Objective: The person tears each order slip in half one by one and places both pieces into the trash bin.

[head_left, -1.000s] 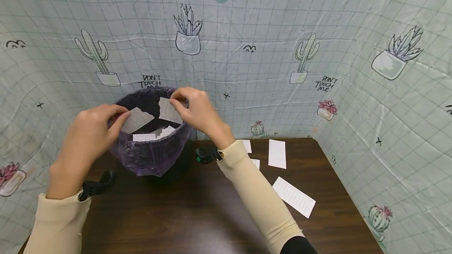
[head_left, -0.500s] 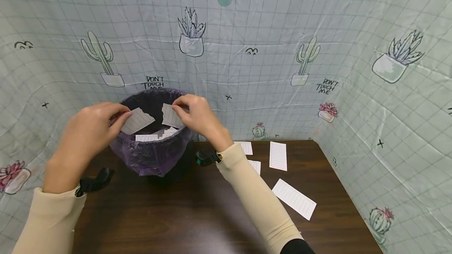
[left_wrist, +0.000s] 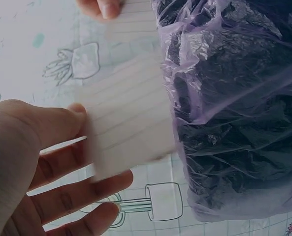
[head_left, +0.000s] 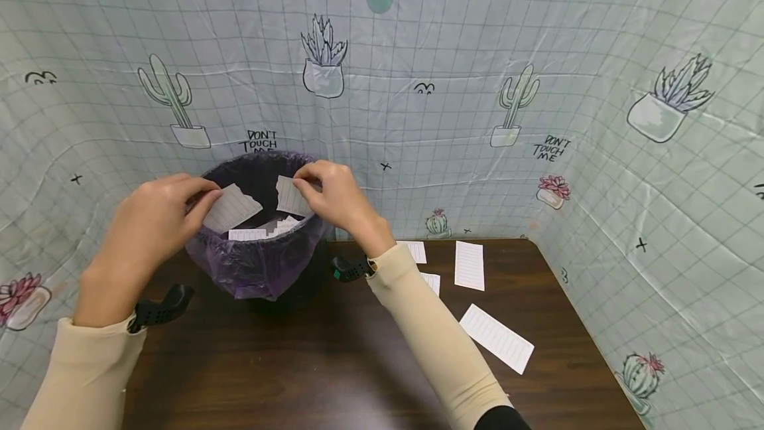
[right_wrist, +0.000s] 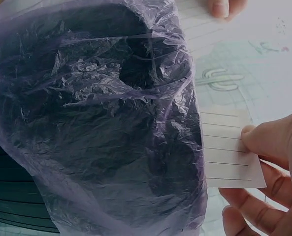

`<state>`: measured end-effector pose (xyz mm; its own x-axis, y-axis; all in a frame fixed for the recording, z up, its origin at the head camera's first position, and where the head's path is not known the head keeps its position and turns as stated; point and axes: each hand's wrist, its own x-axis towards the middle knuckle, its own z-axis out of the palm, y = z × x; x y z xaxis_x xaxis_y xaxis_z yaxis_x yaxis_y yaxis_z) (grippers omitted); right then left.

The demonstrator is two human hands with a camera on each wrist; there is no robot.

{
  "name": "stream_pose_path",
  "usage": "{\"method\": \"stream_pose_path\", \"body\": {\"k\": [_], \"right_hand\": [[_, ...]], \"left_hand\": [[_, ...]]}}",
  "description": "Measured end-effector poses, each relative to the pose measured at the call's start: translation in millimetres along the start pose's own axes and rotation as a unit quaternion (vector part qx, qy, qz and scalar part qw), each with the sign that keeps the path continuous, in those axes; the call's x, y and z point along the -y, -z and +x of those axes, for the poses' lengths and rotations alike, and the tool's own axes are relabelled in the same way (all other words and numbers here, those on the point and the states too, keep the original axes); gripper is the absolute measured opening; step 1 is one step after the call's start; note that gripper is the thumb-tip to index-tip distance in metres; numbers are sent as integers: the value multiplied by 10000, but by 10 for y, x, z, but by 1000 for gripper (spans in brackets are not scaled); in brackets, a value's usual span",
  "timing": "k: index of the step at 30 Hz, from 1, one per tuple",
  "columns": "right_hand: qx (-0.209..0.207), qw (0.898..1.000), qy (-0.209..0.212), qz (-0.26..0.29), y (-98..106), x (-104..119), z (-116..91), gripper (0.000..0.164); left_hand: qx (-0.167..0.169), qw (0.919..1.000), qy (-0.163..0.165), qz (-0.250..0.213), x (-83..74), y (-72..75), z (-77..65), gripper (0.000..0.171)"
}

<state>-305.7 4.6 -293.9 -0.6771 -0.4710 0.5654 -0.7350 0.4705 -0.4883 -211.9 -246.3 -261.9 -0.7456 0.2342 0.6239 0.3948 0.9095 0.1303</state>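
My left hand [head_left: 158,217] pinches a torn piece of lined paper [head_left: 231,208] between thumb and fingers at the left rim of a dark trash bin [left_wrist: 244,147] lined with a purple plastic bag [head_left: 251,271]. Opposite it, my right hand [head_left: 337,194] pinches another torn lined piece [right_wrist: 229,147] over the right side of the mouth. Both pieces have a ragged edge facing the middle of the bin. Several white paper scraps [head_left: 247,234] show inside, near the front rim. The bin's bottom is hidden.
The bin stands on a dark wooden table [head_left: 286,370]. On the right lie a lined paper strip [head_left: 497,338], an upright strip [head_left: 469,265] and two pieces partly hidden by my right arm. A cactus-print cloth [head_left: 382,118] hangs behind and along the sides.
The right hand has come down slightly with its torn piece, which sits lower in the bin mouth. The left hand stays almost where it was. The view has shifted a little.
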Motion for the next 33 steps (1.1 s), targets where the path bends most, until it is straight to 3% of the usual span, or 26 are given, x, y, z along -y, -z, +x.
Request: {"method": "stream_pose_path", "body": {"k": [5,22,33], "right_hand": [[1,10000,6,16,-4,8,2,18],[178,9997,162,-49,51,69,66,22],[100,9999,59,35,122,70,-20,25]], "left_hand": [[107,9999,94,-26,28,-15,-38,14],[75,10000,-33,6,23,10,-123,16],[-428,9985,-281,-210,-160,-37,-179,36]]}}
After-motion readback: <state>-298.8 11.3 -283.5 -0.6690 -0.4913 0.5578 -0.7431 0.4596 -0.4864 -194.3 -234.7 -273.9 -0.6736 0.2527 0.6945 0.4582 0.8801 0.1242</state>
